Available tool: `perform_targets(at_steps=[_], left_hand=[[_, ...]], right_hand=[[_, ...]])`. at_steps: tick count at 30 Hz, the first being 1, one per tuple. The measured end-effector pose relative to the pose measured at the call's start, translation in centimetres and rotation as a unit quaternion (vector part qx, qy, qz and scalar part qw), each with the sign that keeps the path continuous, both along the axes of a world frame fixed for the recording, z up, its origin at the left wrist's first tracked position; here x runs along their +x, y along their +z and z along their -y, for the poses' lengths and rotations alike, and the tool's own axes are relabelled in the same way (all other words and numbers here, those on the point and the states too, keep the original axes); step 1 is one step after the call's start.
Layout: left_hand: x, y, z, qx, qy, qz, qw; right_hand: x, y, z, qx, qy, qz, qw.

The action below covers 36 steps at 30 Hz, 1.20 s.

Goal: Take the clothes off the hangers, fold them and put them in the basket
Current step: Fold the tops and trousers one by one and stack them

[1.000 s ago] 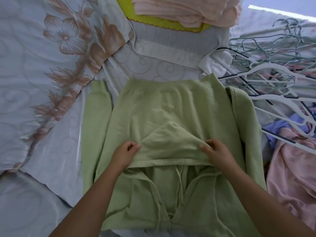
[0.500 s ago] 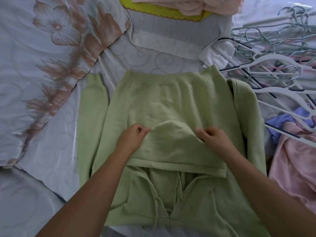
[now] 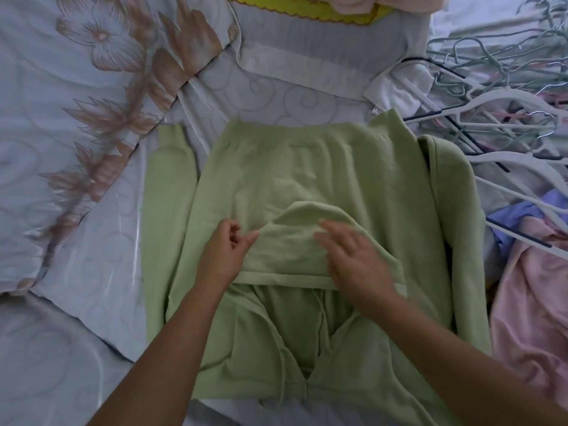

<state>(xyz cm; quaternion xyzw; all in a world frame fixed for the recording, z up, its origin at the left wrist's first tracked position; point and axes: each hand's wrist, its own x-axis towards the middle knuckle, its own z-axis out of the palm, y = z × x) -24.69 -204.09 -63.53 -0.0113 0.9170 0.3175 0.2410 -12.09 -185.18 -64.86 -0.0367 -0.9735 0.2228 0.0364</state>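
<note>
Almost in the middle of the bed (image 3: 92, 302), on a pale sheet with brown flowers, the green hoodie (image 3: 301, 179) lies flat. Its ribbed hem points away from the person and one sleeve lies straight along each side. The hood (image 3: 295, 250) is folded up onto the body of the hoodie, and two drawstrings (image 3: 319, 315) hang below it. The left hand (image 3: 226, 256) is at the left edge of the hood. Its fingers (image 3: 250, 238) are curled, and the thumb and first finger pinch the cloth there. The right hand (image 3: 356, 262) rests on top of the hood with its fingers straight and a little spread, holding nothing; it looks a little blurred. On the right side of the bed there is a heap of white and grey-green hangers (image 3: 507, 96). Near them lie a pink garment (image 3: 528, 309) and a purple-blue one (image 3: 519, 210), just beside the right sleeve. At the far edge of the view a yellow basket (image 3: 292, 12) is partly visible, with pink clothes (image 3: 353, 1) in it, well apart from the hoodie.
</note>
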Motion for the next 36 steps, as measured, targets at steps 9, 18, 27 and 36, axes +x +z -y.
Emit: perform_targets(at_steps=[9, 18, 27, 36], left_hand=[[3.4, 1.4, 2.6, 0.121, 0.155, 0.129, 0.972], [8.4, -1.8, -1.1, 0.005, -0.238, -0.057, 0.970], [9.4, -3.7, 0.7, -0.074, -0.292, -0.191, 0.934], [10.7, -1.4, 2.9, 0.023, 0.046, 0.079, 0.996]], right_hand=[[0.6, -2.4, 4.3, 0.007, 0.045, 0.134, 0.990], [2.6, 0.1, 5.1, -0.226, -0.063, 0.098, 0.967], [4.2, -0.3, 2.6, -0.121, -0.136, 0.070, 0.981], [5.2, 1.7, -1.6, -0.136, -0.326, 0.088, 0.931]])
